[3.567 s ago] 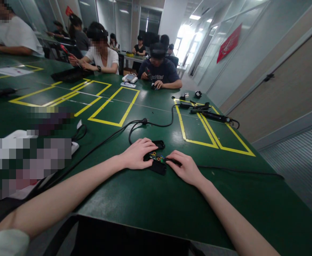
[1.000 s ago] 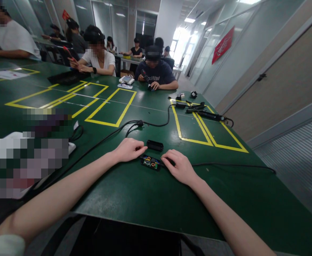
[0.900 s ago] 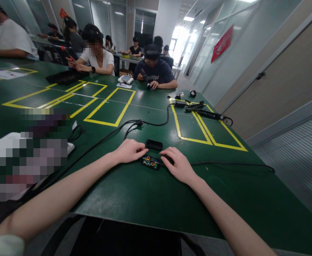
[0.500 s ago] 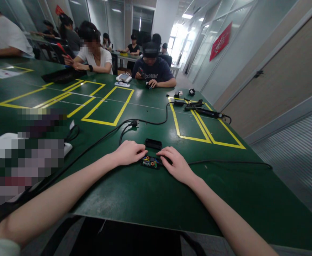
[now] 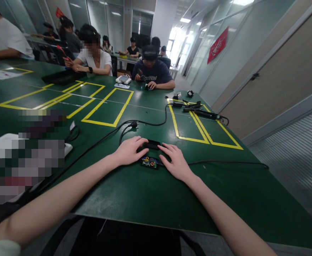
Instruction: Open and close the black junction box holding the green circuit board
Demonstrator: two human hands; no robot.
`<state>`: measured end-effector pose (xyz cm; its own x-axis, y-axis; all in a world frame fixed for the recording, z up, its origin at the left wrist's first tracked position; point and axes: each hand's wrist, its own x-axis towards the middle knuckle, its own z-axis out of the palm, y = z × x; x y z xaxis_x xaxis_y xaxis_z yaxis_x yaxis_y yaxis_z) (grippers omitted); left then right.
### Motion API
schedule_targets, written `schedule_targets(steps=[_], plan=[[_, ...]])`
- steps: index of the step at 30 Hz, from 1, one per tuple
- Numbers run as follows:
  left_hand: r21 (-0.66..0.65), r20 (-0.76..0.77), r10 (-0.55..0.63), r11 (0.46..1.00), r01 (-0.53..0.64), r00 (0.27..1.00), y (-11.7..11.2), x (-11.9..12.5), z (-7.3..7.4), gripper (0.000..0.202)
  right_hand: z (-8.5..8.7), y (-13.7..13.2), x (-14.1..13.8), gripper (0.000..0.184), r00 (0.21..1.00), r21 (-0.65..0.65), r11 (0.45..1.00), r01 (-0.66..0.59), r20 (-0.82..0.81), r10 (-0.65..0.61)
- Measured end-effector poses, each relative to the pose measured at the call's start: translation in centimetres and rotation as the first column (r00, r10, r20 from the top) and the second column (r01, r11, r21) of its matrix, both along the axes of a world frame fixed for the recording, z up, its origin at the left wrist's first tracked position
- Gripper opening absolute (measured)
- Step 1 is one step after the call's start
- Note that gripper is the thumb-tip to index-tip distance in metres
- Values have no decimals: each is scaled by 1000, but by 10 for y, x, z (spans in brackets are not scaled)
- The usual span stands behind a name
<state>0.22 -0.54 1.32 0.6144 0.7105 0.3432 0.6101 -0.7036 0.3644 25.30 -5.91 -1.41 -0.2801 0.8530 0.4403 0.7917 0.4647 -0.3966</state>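
Observation:
A small black case half with an exposed circuit board (image 5: 149, 162) lies on the green table, its ring-shaped coils and coloured wires showing. Just beyond it is the matching black plastic cover (image 5: 153, 144), hollow side up. My left hand (image 5: 130, 151) is at the cover's left end, fingertips at its edge and thumb apart, near the board. At the opposite end, my right hand (image 5: 176, 161) has its fingertips at or touching the cover and its thumb spread beside the board. Both hands have their fingers apart. A black cable (image 5: 225, 162) runs right from behind my right hand.
A black plug (image 5: 133, 124) and a long cable (image 5: 99, 138) lie beyond my left hand. Yellow tape (image 5: 193, 139) marks the table, with a black corded tool (image 5: 205, 113) at the right. Across the table, a person in a dark shirt (image 5: 156, 74) handles small items.
The fingers of both hands have stretched away from the circuit board to the two ends of the black cover. The board stays in place.

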Motion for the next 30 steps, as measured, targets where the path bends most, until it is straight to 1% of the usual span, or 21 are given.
schedule_targets(steps=[2,4,6,8,10,12,13,15,18,21,23,25,30], plan=[[-17,33,-15,1000,15,999,2,-1,-1,25,3,1,1,32,999,-20,999,-39,-16,38],[-62,78,-37,997,42,996,5,-2,-2,20,7,0,1,25,996,-46,997,-70,-62,67],[-133,142,-53,989,72,988,8,-2,-3,15,10,-1,1,17,988,-70,993,-96,-126,87],[-237,218,-42,967,94,975,11,-3,-4,10,12,-2,0,11,975,-93,989,-119,-200,99],[-381,299,-1,917,120,954,13,-3,-5,7,12,-2,0,11,954,-125,982,-138,-284,98],[-516,383,58,841,162,922,16,-3,-5,8,11,-3,-1,18,925,-160,975,-153,-370,84],[-563,418,88,806,182,904,17,-4,-5,11,11,-3,-1,22,908,-175,971,-160,-412,75],[-625,461,144,754,205,876,18,-5,-4,18,12,-4,-2,28,873,-203,964,-173,-484,55],[-700,460,187,678,224,868,19,-8,2,25,13,-5,-3,31,834,-235,954,-185,-551,26],[-769,466,198,572,285,862,19,-11,8,27,16,-7,-5,30,821,-249,949,-192,-571,17],[-799,472,210,513,314,856,18,-12,11,26,17,-8,-6,30,818,-246,948,-202,-574,25],[-813,469,224,487,319,854,17,-13,13,26,18,-9,-6,29,822,-236,949,-208,-568,39],[-836,439,242,462,295,866,15,-13,14,29,20,-10,-5,25,832,-206,959,-195,-553,51]])
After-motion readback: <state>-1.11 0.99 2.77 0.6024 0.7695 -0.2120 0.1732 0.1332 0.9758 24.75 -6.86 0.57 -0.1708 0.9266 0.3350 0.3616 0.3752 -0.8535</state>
